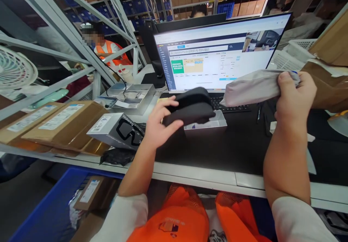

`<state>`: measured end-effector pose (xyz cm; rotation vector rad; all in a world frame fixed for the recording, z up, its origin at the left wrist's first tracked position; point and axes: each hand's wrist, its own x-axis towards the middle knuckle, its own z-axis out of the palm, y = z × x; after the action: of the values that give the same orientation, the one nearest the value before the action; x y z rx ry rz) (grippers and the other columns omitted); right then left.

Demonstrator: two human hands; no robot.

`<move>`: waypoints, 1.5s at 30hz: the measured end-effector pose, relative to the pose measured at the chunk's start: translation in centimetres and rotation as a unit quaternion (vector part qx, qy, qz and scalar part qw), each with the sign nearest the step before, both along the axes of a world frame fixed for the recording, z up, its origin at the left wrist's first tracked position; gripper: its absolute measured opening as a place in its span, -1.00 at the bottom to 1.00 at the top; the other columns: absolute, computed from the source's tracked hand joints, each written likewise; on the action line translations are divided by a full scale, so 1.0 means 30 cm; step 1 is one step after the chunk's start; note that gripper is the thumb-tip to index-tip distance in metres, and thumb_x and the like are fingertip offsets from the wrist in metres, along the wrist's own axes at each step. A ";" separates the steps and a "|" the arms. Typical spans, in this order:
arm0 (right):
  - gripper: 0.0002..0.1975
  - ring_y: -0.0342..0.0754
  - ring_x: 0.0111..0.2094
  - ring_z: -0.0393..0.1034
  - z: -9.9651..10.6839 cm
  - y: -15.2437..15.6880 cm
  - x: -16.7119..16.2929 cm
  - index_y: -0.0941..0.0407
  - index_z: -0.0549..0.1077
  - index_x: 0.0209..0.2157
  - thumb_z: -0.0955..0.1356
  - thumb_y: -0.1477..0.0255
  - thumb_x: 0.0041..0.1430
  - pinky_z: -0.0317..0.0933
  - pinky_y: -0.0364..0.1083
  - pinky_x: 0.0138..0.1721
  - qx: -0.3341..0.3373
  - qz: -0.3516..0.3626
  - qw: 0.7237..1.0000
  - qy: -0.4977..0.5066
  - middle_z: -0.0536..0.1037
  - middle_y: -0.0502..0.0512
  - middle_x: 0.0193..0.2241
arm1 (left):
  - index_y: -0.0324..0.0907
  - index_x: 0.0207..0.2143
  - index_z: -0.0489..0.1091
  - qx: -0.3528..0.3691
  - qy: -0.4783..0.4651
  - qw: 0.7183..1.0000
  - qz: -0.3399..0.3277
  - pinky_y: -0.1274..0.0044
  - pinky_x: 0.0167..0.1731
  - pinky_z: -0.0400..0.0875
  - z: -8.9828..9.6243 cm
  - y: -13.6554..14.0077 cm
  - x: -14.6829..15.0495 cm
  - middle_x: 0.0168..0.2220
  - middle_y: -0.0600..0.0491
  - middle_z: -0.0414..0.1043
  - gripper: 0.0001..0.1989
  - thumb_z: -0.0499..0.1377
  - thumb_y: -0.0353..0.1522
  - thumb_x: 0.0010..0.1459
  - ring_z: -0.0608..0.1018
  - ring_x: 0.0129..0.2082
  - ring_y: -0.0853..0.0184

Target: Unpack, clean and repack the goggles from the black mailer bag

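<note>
While the left hand (156,124) fingers clasp a black case (190,108), the right hand (292,97), at 3 o'clock, pinches a grey pouch (252,87).

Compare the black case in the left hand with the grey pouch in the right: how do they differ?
The black case is dark, rigid-looking and rounded; the grey pouch is pale, soft and creased. The left hand holds the case over a small open box; the right hand holds the pouch higher, before the monitor. Both are gripped off the desk.
</note>
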<state>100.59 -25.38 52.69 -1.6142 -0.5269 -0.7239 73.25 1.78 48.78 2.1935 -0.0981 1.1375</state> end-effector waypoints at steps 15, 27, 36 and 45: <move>-0.81 -0.16 -0.40 0.36 -0.062 0.188 -0.359 0.20 0.50 -0.30 0.49 0.38 0.11 0.22 -0.17 -0.38 -0.059 0.165 0.973 -0.151 0.48 0.02 -0.42 | -0.13 -0.36 0.64 -0.067 0.127 0.988 0.049 -0.02 0.39 0.06 -0.495 -0.192 -0.204 0.42 -0.09 0.17 -0.60 0.07 -0.22 0.42 0.07 0.48 -0.01; -0.38 0.20 -0.15 0.62 -0.341 -0.106 -0.418 0.03 0.45 0.11 0.53 0.55 -0.02 0.49 0.12 -0.21 -0.225 0.338 0.874 -0.268 0.65 0.26 -0.13 | 0.02 0.38 0.13 -0.227 0.202 0.952 -0.039 0.01 0.46 -0.21 -0.571 -0.167 -0.179 0.53 0.06 -0.73 -0.24 0.19 -0.53 0.17 -0.44 0.52 0.04; -0.58 0.23 0.19 0.43 -0.508 0.039 -0.486 0.04 0.36 0.13 0.40 0.49 0.26 0.48 0.20 0.05 -0.267 0.450 0.835 -0.169 0.60 0.26 0.02 | 0.10 0.42 0.03 -0.173 0.177 0.968 -0.039 -0.02 0.46 -0.27 -0.581 -0.172 -0.192 0.52 0.11 -0.76 -0.14 0.13 -0.60 0.13 -0.46 0.52 0.03; -0.67 -0.01 -0.23 0.51 -0.481 0.010 -0.436 0.06 0.56 0.06 0.32 0.55 0.34 0.46 -0.05 -0.24 -0.463 0.328 0.804 -0.178 0.56 0.15 -0.26 | 0.06 0.38 0.06 -0.150 0.194 0.969 -0.027 -0.07 0.44 -0.23 -0.569 -0.189 -0.194 0.53 0.11 -0.75 -0.23 0.05 -0.61 0.17 -0.49 0.52 0.05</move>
<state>87.51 -25.07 38.26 -1.9578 -1.8312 -0.1987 67.44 -3.89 31.71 2.0796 0.1711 0.6276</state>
